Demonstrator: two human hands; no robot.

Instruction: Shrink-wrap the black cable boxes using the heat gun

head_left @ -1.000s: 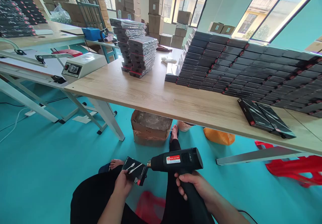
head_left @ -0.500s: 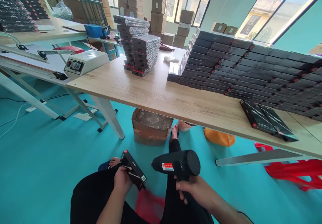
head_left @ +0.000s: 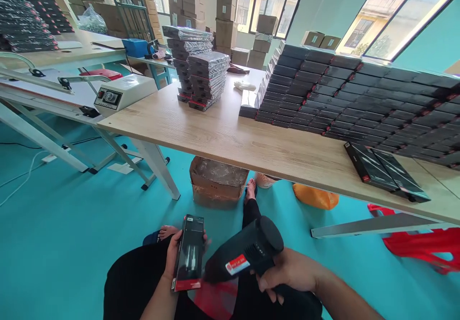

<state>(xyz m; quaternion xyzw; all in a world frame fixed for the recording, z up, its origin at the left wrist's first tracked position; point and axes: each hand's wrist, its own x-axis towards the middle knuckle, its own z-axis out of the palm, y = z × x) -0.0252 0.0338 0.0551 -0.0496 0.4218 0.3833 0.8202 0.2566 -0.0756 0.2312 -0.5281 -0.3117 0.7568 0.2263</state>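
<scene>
My left hand (head_left: 171, 255) grips a slim black box (head_left: 189, 250) with a red end band and a pale printed picture on its broad face. The box is turned so that face points up at me. In my right hand (head_left: 283, 274) is a black heat gun (head_left: 247, 248) with a red-and-white label, held by its handle. Its nozzle points left and down, close beside the lower right edge of the box. The nozzle tip is blurred, and whether it touches the box I cannot tell.
On the wooden table (head_left: 215, 135) stand wrapped box stacks (head_left: 208, 78), a wall of black boxes (head_left: 345, 102) and loose black boxes (head_left: 384, 171) near the front edge. Below are an open carton (head_left: 217, 195) and an orange bag (head_left: 316, 196). A white sealing machine (head_left: 125, 92) stands left.
My left hand has turned the box from its narrow side to its broad face. The heat gun has tilted, its nozzle swinging down and left toward the box.
</scene>
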